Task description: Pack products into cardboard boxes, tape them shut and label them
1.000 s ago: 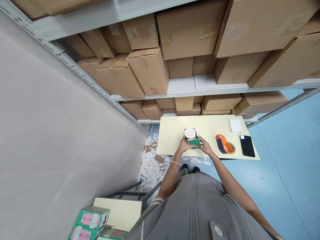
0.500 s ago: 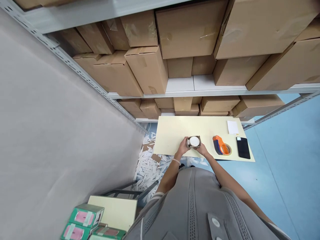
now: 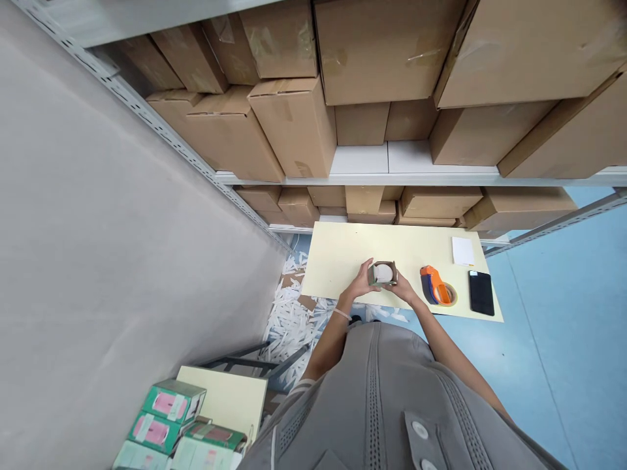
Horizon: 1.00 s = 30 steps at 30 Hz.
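Between my two hands is a small open carton [image 3: 376, 284] with a round white item [image 3: 383, 273] inside it, its top facing up. My left hand [image 3: 361, 282] grips the carton's left side. On the opposite side, my right hand [image 3: 402, 288] holds it too, fingers partly hidden behind the wall. The carton is over the front part of a pale yellow table [image 3: 337, 254]. To the right of my hands lies an orange and blue tape dispenser [image 3: 435, 286] with a roll of tape.
A black phone-like device [image 3: 481, 292] and a white paper pad [image 3: 462, 250] lie at the table's right end. Shelves with cardboard boxes [image 3: 294, 124] rise behind. Paper strips [image 3: 289, 320] litter the floor at left. Green boxes [image 3: 166, 405] stand on a lower-left surface [image 3: 230, 395].
The carton has turned slightly in my hands, so its green and white side shows more. My left fingers have spread along its side. The view has shifted a little.
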Available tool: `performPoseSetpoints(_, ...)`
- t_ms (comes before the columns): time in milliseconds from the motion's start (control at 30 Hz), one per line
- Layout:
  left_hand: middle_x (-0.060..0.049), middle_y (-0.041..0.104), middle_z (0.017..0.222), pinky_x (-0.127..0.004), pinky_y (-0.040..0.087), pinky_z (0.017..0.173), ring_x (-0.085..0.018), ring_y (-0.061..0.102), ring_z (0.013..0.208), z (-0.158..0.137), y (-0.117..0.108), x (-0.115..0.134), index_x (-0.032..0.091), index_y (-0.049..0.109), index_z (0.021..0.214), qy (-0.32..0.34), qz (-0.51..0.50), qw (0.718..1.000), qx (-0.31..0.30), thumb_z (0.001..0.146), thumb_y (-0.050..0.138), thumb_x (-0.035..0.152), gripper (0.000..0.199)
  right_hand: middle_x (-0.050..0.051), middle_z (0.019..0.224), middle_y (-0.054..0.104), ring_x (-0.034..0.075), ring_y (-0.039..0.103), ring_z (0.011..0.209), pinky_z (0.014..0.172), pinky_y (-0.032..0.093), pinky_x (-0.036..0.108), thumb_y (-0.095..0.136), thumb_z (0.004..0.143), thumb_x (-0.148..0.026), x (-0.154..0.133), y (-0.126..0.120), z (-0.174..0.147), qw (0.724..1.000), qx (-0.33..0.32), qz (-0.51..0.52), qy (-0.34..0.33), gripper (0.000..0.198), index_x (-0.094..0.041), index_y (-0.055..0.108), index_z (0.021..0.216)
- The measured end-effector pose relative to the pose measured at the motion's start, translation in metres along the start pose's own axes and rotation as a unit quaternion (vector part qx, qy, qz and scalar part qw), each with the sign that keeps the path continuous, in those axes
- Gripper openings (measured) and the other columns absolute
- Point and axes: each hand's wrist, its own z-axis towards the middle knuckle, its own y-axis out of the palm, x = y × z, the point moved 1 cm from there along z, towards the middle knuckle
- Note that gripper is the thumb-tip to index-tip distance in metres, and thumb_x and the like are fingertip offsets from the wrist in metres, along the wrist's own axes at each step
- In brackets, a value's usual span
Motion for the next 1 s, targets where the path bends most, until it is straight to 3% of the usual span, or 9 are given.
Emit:
performPoseSetpoints(100,-0.016,0.030,0.151,-0.050,0.026,0.120,-0.034,0.029,0.146,-0.004,0.001,0.022,0.024,0.031,0.146,0.033,-0.010,0.999,-0.004,0.062,0.089,0.038,0.103,0.016,0.137,0.057,0.027,0.066,0.103,0.085,0.057,0.043,0.068,0.069,-0.030,-0.016,-0.011,-0.008,0.999,0.013,0.030,-0.006,0.081,-0.021,0.041,0.145)
performPoseSetpoints(167,-0.015,0.035,0.147,-0.049,0.026,0.120,-0.031,0.031,0.145,-0.006,0.001,0.037,0.023,0.038,0.141,0.063,-0.014,0.998,0.017,0.076,0.079,0.044,0.080,0.018,0.142,0.052,0.026,0.066,0.103,0.086,0.056,0.043,0.065,0.074,-0.035,-0.029,-0.016,-0.015,0.999,0.029,0.038,-0.011,0.082,-0.021,0.035,0.149)
performPoseSetpoints(267,-0.013,0.040,0.144,-0.046,0.025,0.121,-0.027,0.029,0.146,-0.008,0.004,0.055,0.023,0.054,0.123,0.078,0.031,0.996,0.034,0.092,0.059,0.040,0.036,0.017,0.143,0.050,0.025,0.065,0.106,0.087,0.056,0.041,0.056,0.084,-0.041,-0.047,-0.018,-0.024,0.997,0.059,0.038,-0.037,0.068,-0.022,0.035,0.146)
performPoseSetpoints(333,-0.011,0.043,0.143,-0.044,0.028,0.121,-0.025,0.031,0.145,-0.007,0.006,0.062,0.023,0.061,0.112,0.066,0.078,0.994,0.025,0.097,0.048,0.033,0.022,0.014,0.141,0.051,0.024,0.066,0.106,0.085,0.056,0.039,0.049,0.089,-0.039,-0.056,-0.018,-0.029,0.995,0.077,0.014,-0.056,0.054,-0.024,0.039,0.140)
performPoseSetpoints(467,-0.011,0.050,0.138,-0.046,0.032,0.118,-0.025,0.043,0.137,-0.006,0.008,0.068,0.023,0.061,0.116,0.037,0.147,0.987,0.053,0.093,0.045,0.019,0.028,0.010,0.133,0.056,0.024,0.065,0.103,0.083,0.055,0.038,0.036,0.094,-0.027,-0.067,-0.020,-0.033,0.988,0.085,-0.101,-0.083,0.034,-0.025,0.055,0.122)
performPoseSetpoints(533,-0.011,0.050,0.138,-0.050,0.033,0.117,-0.027,0.044,0.136,-0.008,0.008,0.067,0.023,0.057,0.123,0.031,0.165,0.984,0.067,0.087,0.054,0.017,0.037,0.009,0.136,0.055,0.024,0.065,0.101,0.081,0.054,0.037,0.034,0.093,-0.022,-0.070,-0.021,-0.035,0.979,0.083,-0.165,-0.083,0.036,-0.025,0.061,0.116)
performPoseSetpoints(633,-0.013,0.048,0.141,-0.053,0.034,0.116,-0.030,0.041,0.138,-0.013,0.007,0.066,0.023,0.050,0.132,0.051,0.154,0.986,0.051,0.075,0.070,0.020,0.060,0.009,0.142,0.051,0.024,0.067,0.095,0.077,0.054,0.037,0.035,0.092,-0.019,-0.076,-0.019,-0.035,0.965,0.077,-0.244,-0.057,0.041,-0.025,0.061,0.123)
performPoseSetpoints(767,-0.015,0.044,0.145,-0.051,0.036,0.114,-0.033,0.038,0.140,-0.018,0.004,0.064,0.023,0.041,0.142,0.062,0.115,0.991,0.026,0.068,0.078,0.019,0.082,0.013,0.146,0.047,0.029,0.065,0.102,0.081,0.052,0.040,0.048,0.091,-0.032,-0.084,-0.011,-0.031,0.941,0.061,-0.333,-0.027,0.045,-0.023,0.053,0.135)
performPoseSetpoints(1000,-0.016,0.045,0.147,-0.049,0.041,0.110,-0.036,0.045,0.135,-0.015,-0.003,0.051,0.025,0.033,0.151,0.012,0.107,0.994,0.023,0.058,0.086,0.021,0.107,0.023,0.147,0.043,0.038,0.055,0.118,0.096,0.041,0.050,0.071,0.079,-0.046,-0.094,0.003,-0.017,0.905,0.046,-0.424,-0.003,0.058,-0.014,0.058,0.126)
